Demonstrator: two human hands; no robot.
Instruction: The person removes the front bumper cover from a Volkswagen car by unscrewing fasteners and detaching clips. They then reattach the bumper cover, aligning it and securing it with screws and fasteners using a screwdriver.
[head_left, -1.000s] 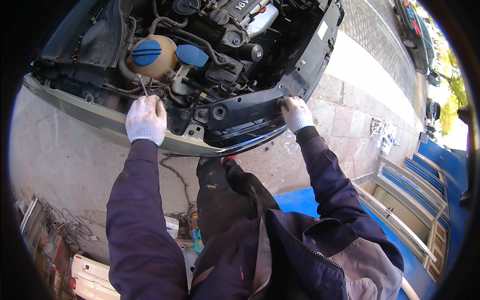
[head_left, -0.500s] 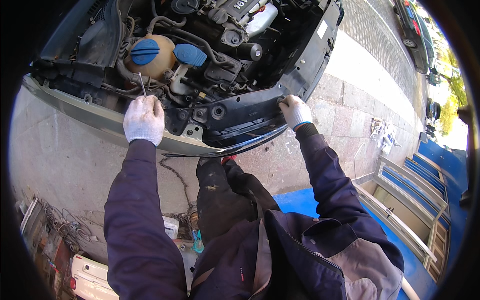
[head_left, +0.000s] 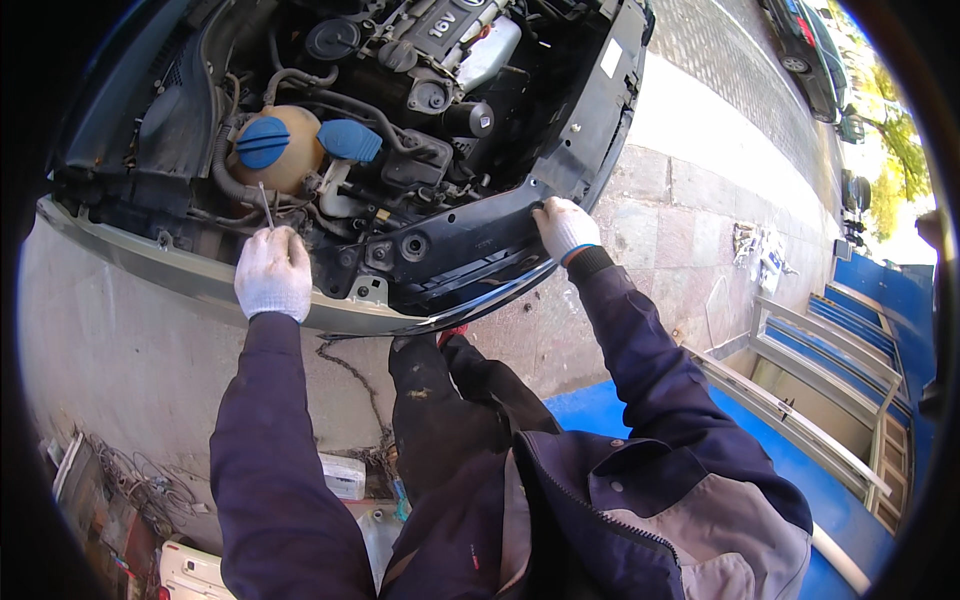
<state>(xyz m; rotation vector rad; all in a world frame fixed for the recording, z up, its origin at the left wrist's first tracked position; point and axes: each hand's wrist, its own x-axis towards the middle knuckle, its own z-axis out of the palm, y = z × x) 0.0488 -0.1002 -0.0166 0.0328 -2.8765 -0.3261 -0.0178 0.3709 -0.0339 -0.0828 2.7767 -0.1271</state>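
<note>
My left hand, in a white work glove, is closed around a thin metal rod that points up into the engine bay; its lower end is hidden in the glove. Just beyond the rod is a tan coolant tank with a blue cap. My right hand, gloved too, has its fingertips pinched at the edge of the black front panel. A small dark thing shows at those fingertips, too small to name.
Behind the panel lie the engine cover, hoses and a blue flip cap. The olive fender runs along the near side. Window frames lean at right; a chain lies on the pavement by my legs.
The whole view has shifted, so the car sits a little further left and lower. Both hands keep nearly the same places against the car, the left still holding the rod.
</note>
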